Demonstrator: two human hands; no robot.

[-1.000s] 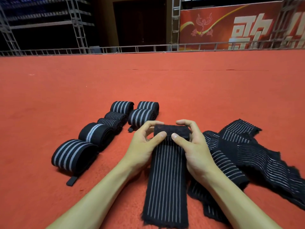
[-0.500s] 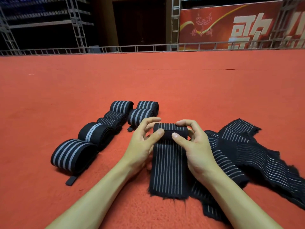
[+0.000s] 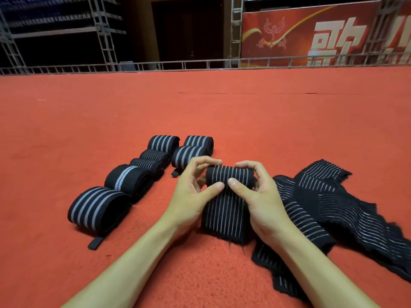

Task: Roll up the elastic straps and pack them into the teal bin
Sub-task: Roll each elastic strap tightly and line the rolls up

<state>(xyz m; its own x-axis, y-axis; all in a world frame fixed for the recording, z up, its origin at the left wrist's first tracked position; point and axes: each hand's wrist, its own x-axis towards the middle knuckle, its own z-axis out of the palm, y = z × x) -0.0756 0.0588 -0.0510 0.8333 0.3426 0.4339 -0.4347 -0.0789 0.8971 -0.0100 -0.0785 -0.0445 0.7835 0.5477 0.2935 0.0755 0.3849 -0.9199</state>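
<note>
A black elastic strap with thin grey stripes (image 3: 224, 216) lies on the red carpet in front of me, its far end wound into a roll (image 3: 231, 176). My left hand (image 3: 191, 192) and my right hand (image 3: 258, 196) both grip that roll, thumbs on its near side and fingers curled over its far side. A short flat tail of the strap reaches back toward me. Several finished rolls (image 3: 129, 180) lie in a row to the left. Loose unrolled straps (image 3: 329, 205) are piled to the right. No teal bin is in view.
The red carpet (image 3: 222, 116) stretches far ahead to a metal railing (image 3: 200, 64). Behind it stand metal scaffolding (image 3: 102, 34) and a red banner (image 3: 311, 34). The nearest finished roll (image 3: 97, 207) has a small black tab sticking out toward me.
The roll in my hands has grown thicker and the flat tail of the strap has become much shorter as both hands wound it up.
</note>
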